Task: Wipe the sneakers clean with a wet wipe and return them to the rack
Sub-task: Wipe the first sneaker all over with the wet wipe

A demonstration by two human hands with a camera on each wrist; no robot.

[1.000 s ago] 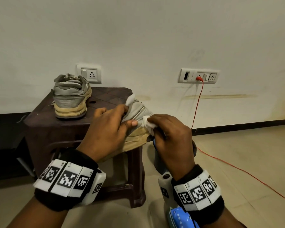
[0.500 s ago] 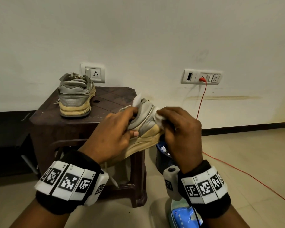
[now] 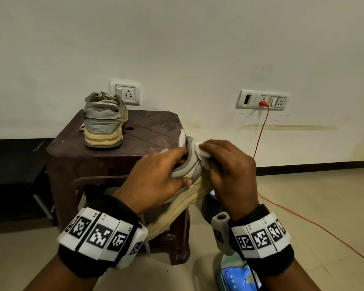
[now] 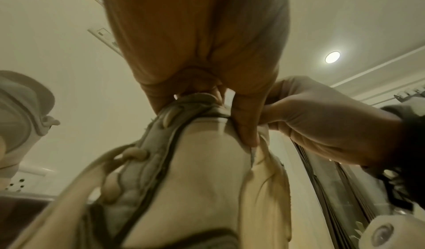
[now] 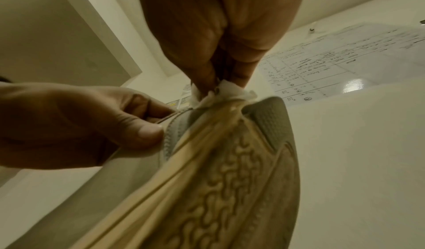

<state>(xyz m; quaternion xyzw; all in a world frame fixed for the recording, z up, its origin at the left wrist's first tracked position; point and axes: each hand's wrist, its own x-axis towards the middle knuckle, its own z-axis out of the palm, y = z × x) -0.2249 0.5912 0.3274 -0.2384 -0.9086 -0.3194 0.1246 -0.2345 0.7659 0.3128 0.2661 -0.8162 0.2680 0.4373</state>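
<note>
A left hand is gripping a grey sneaker by its collar while the right hand is pinching a white wipe against its heel; the second sneaker is sitting at the stool's back-left corner.

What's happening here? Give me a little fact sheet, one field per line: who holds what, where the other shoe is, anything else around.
Left hand: grips the held sneaker at its collar
Right hand: pinches a white wet wipe against the sneaker's heel
Held sneaker: grey upper, yellowed sole, lifted off the stool
Second sneaker: stands upright on the brown stool, heel toward the camera
Red cable: plugged into the wall socket, trailing across the floor
Rack: not clearly in view
</note>
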